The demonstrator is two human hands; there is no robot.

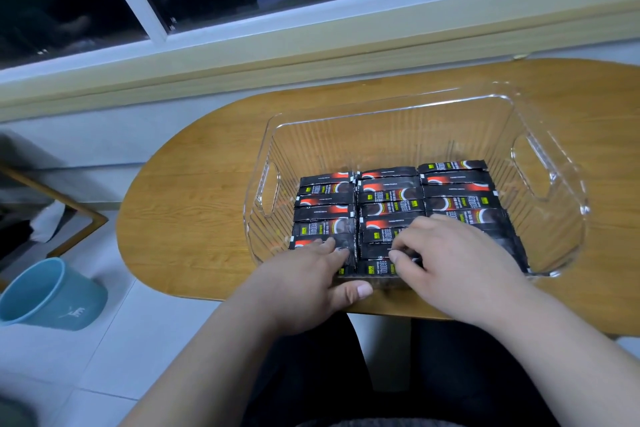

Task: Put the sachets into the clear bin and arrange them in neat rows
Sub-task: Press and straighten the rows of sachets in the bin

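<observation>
Clear bin (381, 135) stood on wooden worktop (194, 191). Sachets (388, 198), black and red, lay inside the bin in three rows running from its far wall to its near wall. Left hand (311, 284) straddled the bin's near wall: fingers flat on the left row, thumb outside. Right hand (457, 263), fingers curled, pinched one of the sachets at the near end of the middle row. Blue bucket (48, 295) on floor, well left of the bin.

No legible text on sachets (388, 208)
</observation>
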